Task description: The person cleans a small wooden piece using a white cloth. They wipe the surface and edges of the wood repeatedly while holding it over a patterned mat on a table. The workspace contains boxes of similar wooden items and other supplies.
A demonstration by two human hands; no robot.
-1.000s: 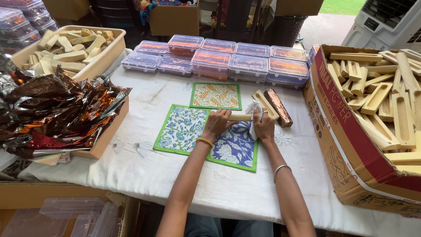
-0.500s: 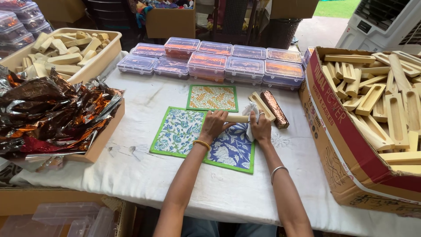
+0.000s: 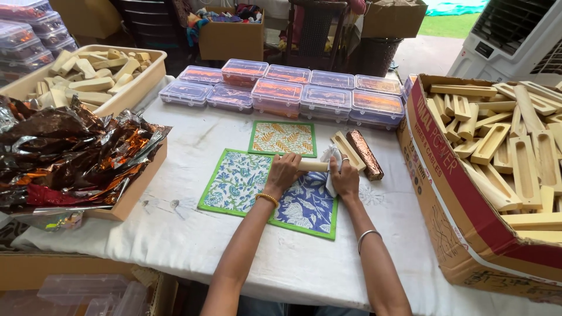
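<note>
I am sitting at a white-clothed table [image 3: 175, 246]. Above the blue floral mat [image 3: 246, 181], my left hand [image 3: 283, 174] is gripping a wooden stick [image 3: 312, 166] while my right hand [image 3: 345, 178] is clutching a white cloth [image 3: 331, 157] against it.

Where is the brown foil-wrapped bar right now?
The brown foil-wrapped bar lies on the white tablecloth, just right of an empty wooden tray, beyond the right hand.

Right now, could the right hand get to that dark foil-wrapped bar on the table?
Probably yes: the foil-wrapped bar lies just beyond the right hand, with nothing between them, though that hand holds a white cloth.
</note>
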